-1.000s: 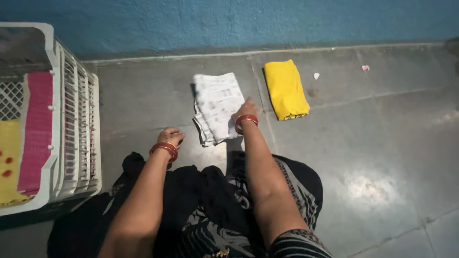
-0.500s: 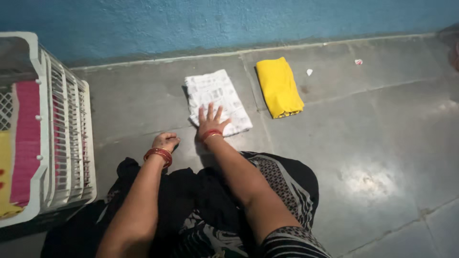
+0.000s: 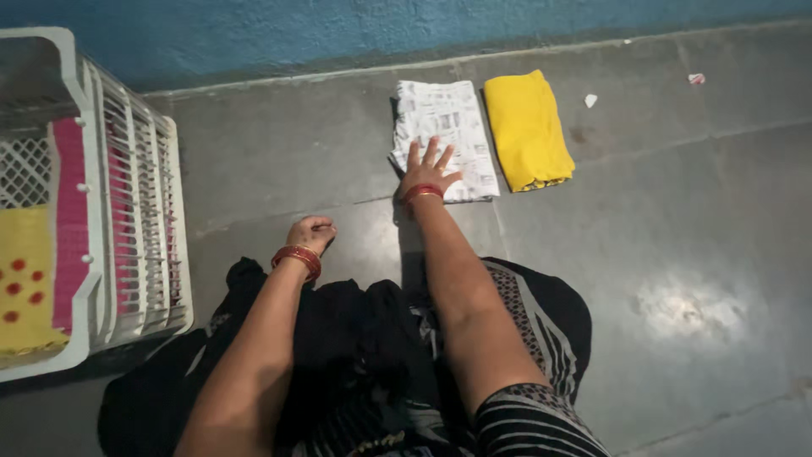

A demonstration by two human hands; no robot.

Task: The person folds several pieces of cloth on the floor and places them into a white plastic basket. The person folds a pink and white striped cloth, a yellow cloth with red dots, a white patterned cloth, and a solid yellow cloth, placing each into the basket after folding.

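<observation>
Right hand [image 3: 427,169]: flat, fingers spread wide, palm down on near-left corner of folded white printed cloth [image 3: 444,135]; pressing, not gripping. Red bangle at wrist.
Left hand [image 3: 311,234]: curled into a loose fist, knuckles on the floor [image 3: 279,169], nothing seen in it; can't tell if it pinches anything. Red bangles at wrist.
White printed cloth: folded rectangle, flat on floor near the blue wall [image 3: 338,30], long side running away from the person.
Yellow cloth [image 3: 529,127]: folded, on floor just beside white one on its right, edges nearly touching.
Basket [image 3: 135,211]: white slatted plastic, far left, well apart from both cloths; pink cloth [image 3: 72,211] & yellow red-dotted cloth [image 3: 25,279] inside.
Lap: black garment [image 3: 355,347] bunched btwn the arms, over patterned black-&-white clothing.
Floor: grey stone tiles, few small scraps by the wall at right.
</observation>
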